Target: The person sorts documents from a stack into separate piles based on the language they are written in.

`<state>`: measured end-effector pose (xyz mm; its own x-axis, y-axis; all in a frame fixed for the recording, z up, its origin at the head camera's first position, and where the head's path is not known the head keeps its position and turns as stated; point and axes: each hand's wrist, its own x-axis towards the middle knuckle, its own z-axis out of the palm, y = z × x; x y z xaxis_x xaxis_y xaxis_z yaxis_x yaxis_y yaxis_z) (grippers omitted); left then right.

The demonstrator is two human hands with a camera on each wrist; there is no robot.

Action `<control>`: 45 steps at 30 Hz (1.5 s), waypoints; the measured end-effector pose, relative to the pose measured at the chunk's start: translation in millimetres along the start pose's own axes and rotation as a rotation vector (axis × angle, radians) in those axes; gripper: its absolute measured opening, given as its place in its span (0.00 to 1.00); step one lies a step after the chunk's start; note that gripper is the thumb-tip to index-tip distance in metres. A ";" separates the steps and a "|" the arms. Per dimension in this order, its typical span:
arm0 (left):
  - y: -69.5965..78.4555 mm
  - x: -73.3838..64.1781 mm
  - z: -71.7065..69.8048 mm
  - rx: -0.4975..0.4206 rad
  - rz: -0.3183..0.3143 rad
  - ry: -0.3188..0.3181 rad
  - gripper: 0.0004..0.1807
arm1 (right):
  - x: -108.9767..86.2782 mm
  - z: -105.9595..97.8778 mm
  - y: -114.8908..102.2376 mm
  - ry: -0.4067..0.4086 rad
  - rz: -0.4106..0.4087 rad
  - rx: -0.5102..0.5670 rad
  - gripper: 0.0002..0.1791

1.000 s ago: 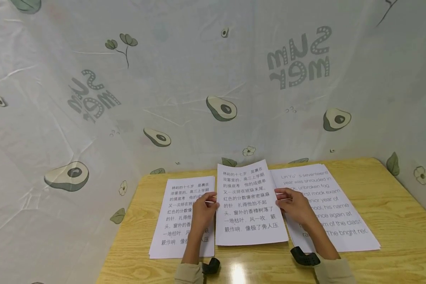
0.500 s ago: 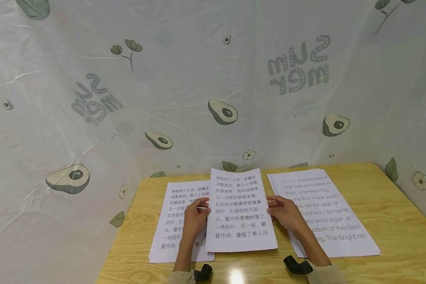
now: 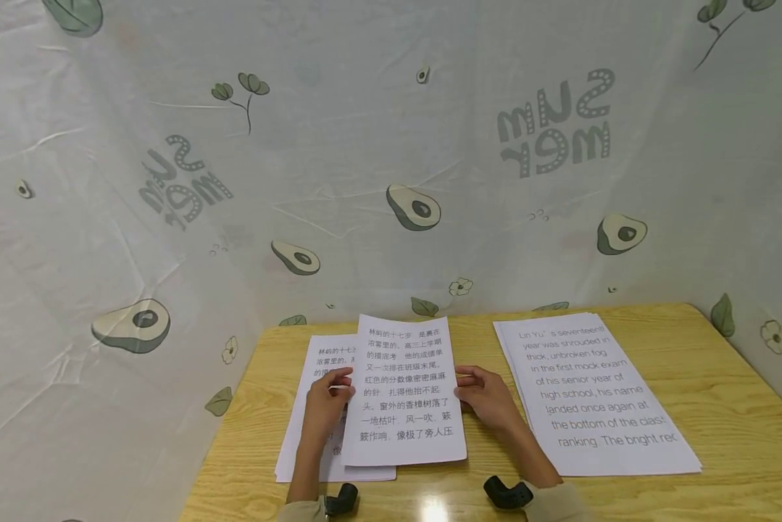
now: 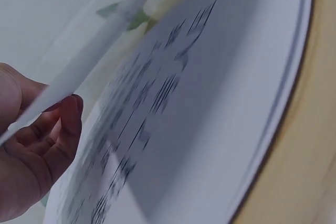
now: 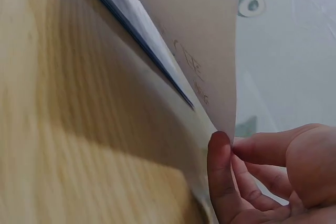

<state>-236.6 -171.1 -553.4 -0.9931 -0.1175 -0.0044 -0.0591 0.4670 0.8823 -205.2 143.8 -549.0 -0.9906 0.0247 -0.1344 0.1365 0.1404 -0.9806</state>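
Note:
Between both hands a sheet of paper [image 3: 404, 399] printed with Chinese text is held up, tilted, partly over the left paper stack [image 3: 299, 435]. My left hand [image 3: 325, 406] pinches its left edge between thumb and fingers; in the left wrist view the held sheet [image 4: 89, 51] appears edge-on above the printed stack [image 4: 210, 93]. At the opposite edge, my right hand [image 3: 488, 399] pinches the sheet likewise. The right wrist view shows the sheet's shaded underside [image 5: 205, 40] rising from the thumb and fingers, clear of the wooden table. Much of the left stack's text is hidden behind the sheet.
A second stack [image 3: 599, 399], printed in large English text, lies to the right on the wooden table [image 3: 723, 406]. Behind the table hangs a pale curtain [image 3: 338, 145] patterned with avocados. Black wrist devices [image 3: 508, 493] sit near both sleeves.
Both hands have carried the Chinese-text sheet leftward, from between the two stacks to partly above the left one. More of the English-text stack now shows.

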 end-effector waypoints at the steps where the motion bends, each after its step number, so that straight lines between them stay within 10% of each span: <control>1: -2.2 0.8 -3.7 0.008 -0.002 0.007 0.19 | 0.5 5.5 0.3 0.002 0.001 0.015 0.25; 22: -35.1 4.0 -73.4 0.029 -0.082 0.067 0.19 | 1.8 87.5 -4.1 -0.074 -0.084 0.050 0.24; 45: -41.2 11.2 -75.6 0.079 -0.084 0.113 0.18 | 1.4 93.6 -7.9 -0.030 -0.178 -0.154 0.21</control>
<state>-237.7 -257.9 -554.2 -0.9667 -0.2550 -0.0201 -0.1541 0.5180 0.8414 -208.1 50.0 -554.7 -0.9986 -0.0428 0.0319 -0.0430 0.2890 -0.9564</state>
